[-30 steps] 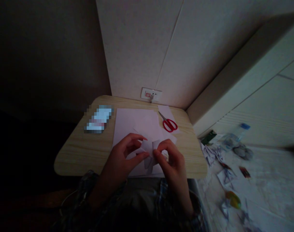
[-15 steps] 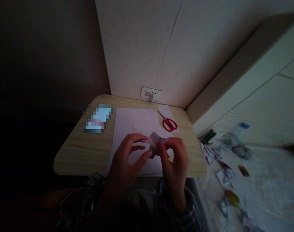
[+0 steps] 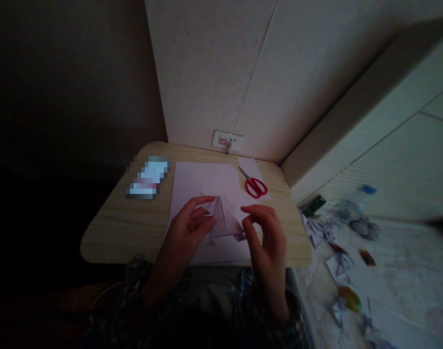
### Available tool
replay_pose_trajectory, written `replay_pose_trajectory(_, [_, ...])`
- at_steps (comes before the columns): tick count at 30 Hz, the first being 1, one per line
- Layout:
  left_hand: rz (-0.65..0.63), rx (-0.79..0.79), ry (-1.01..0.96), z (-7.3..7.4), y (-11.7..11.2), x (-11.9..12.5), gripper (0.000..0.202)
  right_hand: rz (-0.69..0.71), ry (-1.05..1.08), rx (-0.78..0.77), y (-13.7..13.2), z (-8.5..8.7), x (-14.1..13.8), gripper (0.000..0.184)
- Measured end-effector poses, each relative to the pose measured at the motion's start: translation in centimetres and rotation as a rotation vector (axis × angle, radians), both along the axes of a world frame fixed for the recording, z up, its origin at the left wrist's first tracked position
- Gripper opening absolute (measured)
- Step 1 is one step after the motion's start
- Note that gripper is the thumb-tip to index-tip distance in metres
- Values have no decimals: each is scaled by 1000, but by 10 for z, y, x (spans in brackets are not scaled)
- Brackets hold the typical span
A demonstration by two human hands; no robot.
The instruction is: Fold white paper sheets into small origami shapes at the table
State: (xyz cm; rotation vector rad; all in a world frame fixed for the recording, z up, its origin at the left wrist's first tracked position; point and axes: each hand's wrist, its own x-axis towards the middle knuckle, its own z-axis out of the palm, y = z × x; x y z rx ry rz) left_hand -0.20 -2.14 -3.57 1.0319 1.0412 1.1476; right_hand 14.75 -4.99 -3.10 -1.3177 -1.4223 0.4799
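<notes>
A piece of folded paper (image 3: 224,218), with a raised pointed flap at its left, is held above the white sheets (image 3: 203,177) on the small table. My left hand (image 3: 187,228) pinches its left side between thumb and fingers. To the right, my right hand (image 3: 267,232) has thumb and forefinger apart, close to the paper's right edge and not gripping it. Red-handled scissors (image 3: 255,186) lie beyond the right hand, partly on a narrow paper strip (image 3: 247,163).
A blurred-out phone (image 3: 148,178) lies on the wooden table (image 3: 112,228) at left. A wall socket (image 3: 227,141) with a plug is behind the table. Lower right, a pale surface holds crumpled paper (image 3: 316,231), a clear bottle (image 3: 359,198) and other small items.
The folded paper has turned and spread out, now showing a pointed flap toward the left. My left hand has closed on it; my right fingers have come off it and parted.
</notes>
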Motion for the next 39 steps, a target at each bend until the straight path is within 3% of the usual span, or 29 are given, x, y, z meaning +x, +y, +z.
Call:
replay_pose_trajectory(3, [10, 19, 4, -1, 1, -1, 38, 69, 37, -170, 0, -3, 4, 9])
replay_pose_trajectory(6, [29, 22, 23, 1, 1, -1, 41, 159, 51, -310, 0, -4, 2, 21])
replay_pose_trajectory(11, [21, -18, -5, -2, -1, 3, 45, 88, 93, -279, 0, -5, 0, 27])
replay_pose_trajectory(15, [-121, -2, 74, -4, -2, 2, 17, 58, 110, -259, -1, -4, 2, 29])
replay_pose_trajectory(23, [-126, 52, 210, 6, -2, -4, 18, 192, 127, -342, -3, -1, 2, 21])
replay_pose_trajectory(30, [-174, 42, 197, 10, -5, -3, 14, 187, 123, -345, -7, 3, -5, 22])
replay_pose_trajectory(35, [-137, 34, 176, -1, 3, 6, 20, 123, 89, -328, -5, -7, -2, 23])
replay_pose_trajectory(37, [-187, 34, 182, -11, 6, 13, 19, 103, 68, -342, -2, -14, 9, 23])
replay_pose_trajectory(39, [-243, 62, 198, -21, 9, 21, 18, -23, 33, -322, 2, -20, 27, 27])
